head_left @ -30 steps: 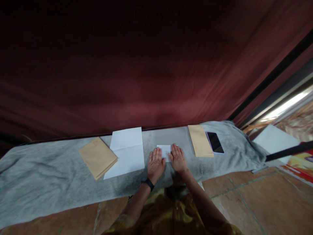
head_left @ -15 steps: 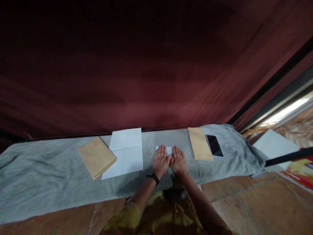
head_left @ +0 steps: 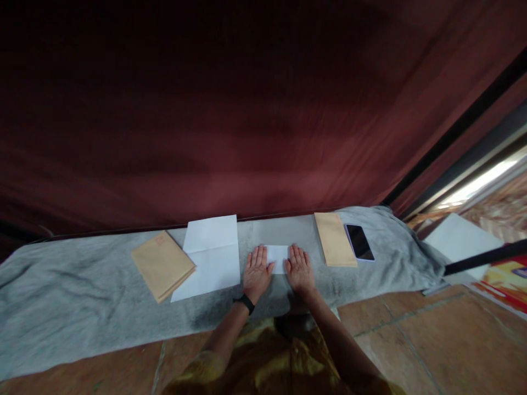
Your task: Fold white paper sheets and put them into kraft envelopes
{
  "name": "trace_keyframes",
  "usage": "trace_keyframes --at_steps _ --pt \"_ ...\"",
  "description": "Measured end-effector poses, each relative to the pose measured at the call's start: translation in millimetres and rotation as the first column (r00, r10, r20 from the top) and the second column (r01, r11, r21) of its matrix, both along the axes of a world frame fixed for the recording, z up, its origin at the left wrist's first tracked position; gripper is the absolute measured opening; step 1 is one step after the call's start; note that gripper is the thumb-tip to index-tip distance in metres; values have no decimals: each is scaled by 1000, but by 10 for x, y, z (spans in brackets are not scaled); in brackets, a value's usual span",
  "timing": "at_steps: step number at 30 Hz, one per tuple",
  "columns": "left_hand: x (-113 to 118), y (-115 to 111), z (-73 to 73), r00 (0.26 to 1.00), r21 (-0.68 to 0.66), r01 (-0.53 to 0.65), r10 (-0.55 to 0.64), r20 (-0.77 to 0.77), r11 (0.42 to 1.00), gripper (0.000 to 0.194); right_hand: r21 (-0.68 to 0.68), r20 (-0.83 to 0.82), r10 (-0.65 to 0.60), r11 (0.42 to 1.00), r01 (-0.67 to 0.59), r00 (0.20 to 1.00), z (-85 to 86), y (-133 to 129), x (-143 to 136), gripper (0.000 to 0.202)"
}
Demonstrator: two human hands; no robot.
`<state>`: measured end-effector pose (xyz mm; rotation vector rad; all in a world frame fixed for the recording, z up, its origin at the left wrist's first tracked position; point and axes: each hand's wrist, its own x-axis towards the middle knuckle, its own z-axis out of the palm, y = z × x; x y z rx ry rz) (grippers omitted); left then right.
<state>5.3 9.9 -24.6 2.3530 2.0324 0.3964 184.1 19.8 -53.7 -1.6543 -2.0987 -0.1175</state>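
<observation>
A small folded white paper lies flat on the grey cloth in front of me. My left hand rests flat along its left edge, fingers stretched out. Over the right edge lies my right hand, also flat with its fingers extended. Both hands cover the paper's side edges, while its middle shows between the thumbs. To the left, a larger creased white sheet is spread open. A stack of brown envelopes overlaps that sheet's left side.
The grey cloth covers a long narrow surface against a dark red curtain-like backdrop. More brown envelopes and a smartphone lie on the right. A black bar crosses the right side above the tiled floor.
My left hand has slid left across the folded paper, so more of the white middle shows. My right hand has stayed almost in place.
</observation>
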Motion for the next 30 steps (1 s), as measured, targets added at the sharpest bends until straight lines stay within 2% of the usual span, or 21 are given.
trace_keyframes --at_steps 4,10,16,20,22,25,28,30 --pt "-124 -89 31 999 -9 35 -35 -23 999 57 7 -3 -16 1000 16 1000 11 -11 -15 53" --pt "-277 -183 47 962 -52 265 -268 -50 963 44 1 17 -13 1000 13 1000 22 -21 -2 52" --pt "-310 -138 33 916 -98 361 -372 -149 927 40 20 -27 17 1000 -16 1000 57 -52 63 47" --pt "-320 -103 129 877 -118 423 -438 -197 899 41 10 -81 29 1000 -29 996 89 -72 79 45" --pt "-331 -105 206 881 -102 435 -446 -158 895 40 1 -121 46 999 -46 992 110 -86 93 43" --pt "-361 -117 343 906 -26 423 -423 -8 906 33 -21 -210 115 992 -122 971 168 -132 162 42" --pt "-391 -95 499 916 108 339 -354 190 935 23 -61 -353 192 972 -228 916 275 -195 282 41" --pt "-393 -35 596 886 150 277 -312 343 949 21 -91 -486 180 963 -254 855 369 -208 357 41"
